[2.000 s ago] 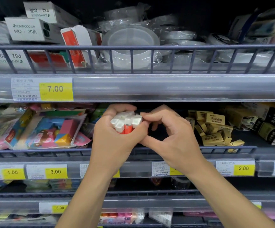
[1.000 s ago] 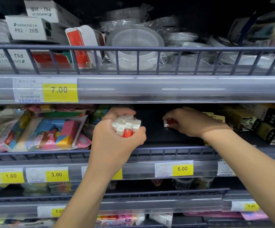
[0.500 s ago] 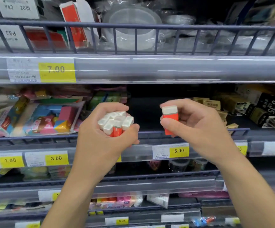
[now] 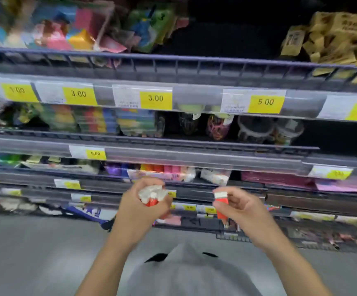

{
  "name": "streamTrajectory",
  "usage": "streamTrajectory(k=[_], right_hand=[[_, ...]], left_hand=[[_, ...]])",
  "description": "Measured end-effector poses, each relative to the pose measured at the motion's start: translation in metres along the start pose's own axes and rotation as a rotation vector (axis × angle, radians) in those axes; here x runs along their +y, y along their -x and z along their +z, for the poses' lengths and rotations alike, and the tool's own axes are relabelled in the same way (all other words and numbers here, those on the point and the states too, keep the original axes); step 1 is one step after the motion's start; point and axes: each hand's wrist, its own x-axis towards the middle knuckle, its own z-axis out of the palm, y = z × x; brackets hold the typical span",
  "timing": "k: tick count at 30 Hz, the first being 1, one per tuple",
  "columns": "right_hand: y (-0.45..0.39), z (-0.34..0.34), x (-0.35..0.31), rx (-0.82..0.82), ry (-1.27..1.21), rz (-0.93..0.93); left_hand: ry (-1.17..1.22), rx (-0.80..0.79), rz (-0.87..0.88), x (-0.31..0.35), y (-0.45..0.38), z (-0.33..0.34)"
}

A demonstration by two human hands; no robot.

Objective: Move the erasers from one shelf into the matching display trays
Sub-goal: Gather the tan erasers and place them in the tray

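Observation:
My left hand (image 4: 139, 207) grips a bunch of several small erasers (image 4: 151, 195), white with orange-red sleeves, their white ends sticking up out of the fist. My right hand (image 4: 242, 207) pinches a single eraser (image 4: 222, 202) of the same kind between thumb and fingers. Both hands are held low in front of the lower shelves, a short gap between them. The view is blurred by motion.
Wire-fronted shelves (image 4: 173, 63) with yellow price tags (image 4: 156, 99) run across the view. Colourful packs (image 4: 70, 33) lie top left, tan boxed erasers (image 4: 333, 37) top right, round tubs (image 4: 254, 129) mid right. Grey floor (image 4: 34, 253) lies below.
Both hands dropped from the upper shelf with their erasers to in front of the lower shelves. The camera tilted down, bringing lower shelves and the floor into view.

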Motion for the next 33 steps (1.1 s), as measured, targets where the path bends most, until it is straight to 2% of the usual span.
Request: streamTrajectory(k=[3, 6, 10, 16, 20, 27, 33], right_hand=[[0.004, -0.009, 0.047, -0.027, 0.038, 0.114], [0.012, -0.020, 0.086, -0.071, 0.092, 0.198], [0.027, -0.033, 0.123, -0.175, 0.154, 0.308], [0.019, -0.013, 0.134, -0.336, 0.257, 0.328], [0.003, 0.041, 0.109, -0.480, 0.293, 0.258], [-0.007, 0.180, 0.065, -0.761, 0.287, 0.075], [-0.007, 0.284, 0.058, -0.843, 0.335, 0.047]], left_hand=[[0.049, 0.066, -0.218, -0.052, 0.024, -0.002], [0.077, 0.187, -0.362, -0.086, 0.058, -0.004], [0.076, 0.350, -0.457, -0.108, 0.110, -0.001], [0.175, 0.568, -0.502, -0.115, 0.177, -0.006], [0.216, 0.688, -0.506, -0.122, 0.214, -0.027], [0.347, 0.911, -0.475, -0.134, 0.256, -0.083], [0.396, 1.006, -0.448, -0.146, 0.273, -0.165]])
